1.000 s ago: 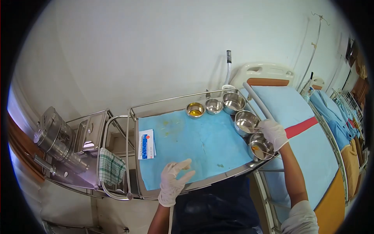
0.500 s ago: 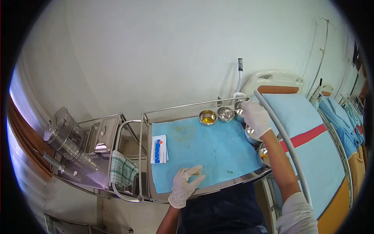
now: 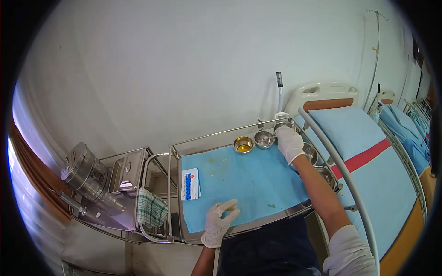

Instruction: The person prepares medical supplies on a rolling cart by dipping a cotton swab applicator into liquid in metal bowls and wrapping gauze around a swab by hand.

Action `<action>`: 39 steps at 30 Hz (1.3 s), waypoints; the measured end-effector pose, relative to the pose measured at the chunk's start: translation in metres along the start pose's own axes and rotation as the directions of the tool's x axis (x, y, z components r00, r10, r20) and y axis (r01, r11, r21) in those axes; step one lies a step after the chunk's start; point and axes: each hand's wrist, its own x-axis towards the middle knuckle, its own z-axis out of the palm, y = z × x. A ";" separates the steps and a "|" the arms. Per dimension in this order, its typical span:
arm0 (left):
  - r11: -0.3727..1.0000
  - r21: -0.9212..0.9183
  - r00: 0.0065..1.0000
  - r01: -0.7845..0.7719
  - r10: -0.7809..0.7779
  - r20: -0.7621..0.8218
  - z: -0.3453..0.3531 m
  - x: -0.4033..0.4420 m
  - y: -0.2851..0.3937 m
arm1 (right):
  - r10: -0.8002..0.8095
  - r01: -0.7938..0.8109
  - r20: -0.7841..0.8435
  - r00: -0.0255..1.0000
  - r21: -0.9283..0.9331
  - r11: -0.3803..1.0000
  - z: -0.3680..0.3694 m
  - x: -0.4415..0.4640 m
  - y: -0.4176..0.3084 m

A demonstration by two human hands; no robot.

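Note:
My right hand (image 3: 290, 145), in a white glove, reaches over the back right corner of the tray, with its fingers closed and mostly hidden. A thin pale tip seems to stick out from it toward a small metal bowl (image 3: 264, 139); its kind is unclear. Left of that stands another metal bowl (image 3: 243, 145) with yellow liquid. A bigger bowl (image 3: 286, 124) lies partly behind the hand, and more bowls (image 3: 310, 154) line the right side. My left hand (image 3: 220, 224), also gloved, rests at the front edge of the blue pad (image 3: 239, 184), open, holding nothing.
A white and blue packet (image 3: 190, 184) lies on the pad's left. Metal rails (image 3: 225, 133) border the trolley. To the left, a second trolley holds a steel drum (image 3: 87, 170), a lidded tray (image 3: 126, 170) and a checked cloth (image 3: 152, 208). A bed (image 3: 340, 122) stands close on the right.
My right hand has shifted a little left and toward me, over the bowls. My left hand stays at the pad's front edge. The whole view has turned slightly.

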 end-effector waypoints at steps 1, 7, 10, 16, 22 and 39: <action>1.000 -0.003 1.000 0.012 -0.012 -0.006 0.000 0.000 0.000 | 0.014 -0.014 0.005 1.000 0.006 1.000 -0.002 -0.003 -0.001; 0.999 0.000 0.999 0.044 -0.044 -0.006 -0.001 0.001 -0.004 | 0.079 -0.080 0.016 0.997 0.088 0.993 -0.015 -0.023 0.006; 0.998 0.010 0.998 0.062 -0.062 0.000 0.000 -0.002 -0.003 | 0.083 -0.086 0.028 0.996 0.150 0.985 -0.027 -0.040 0.009; 0.998 0.070 0.998 0.009 -0.013 0.058 -0.002 0.001 0.001 | -0.049 -0.056 0.098 0.994 0.839 0.540 -0.059 -0.124 0.007; 0.995 0.098 0.997 -0.034 0.027 0.071 0.000 0.000 0.010 | -0.211 0.017 0.108 0.972 0.856 0.517 -0.086 -0.184 -0.007; 0.999 0.036 0.999 -0.009 0.007 0.052 -0.004 -0.002 0.018 | -0.311 0.203 0.005 0.950 0.750 0.630 -0.084 -0.186 -0.016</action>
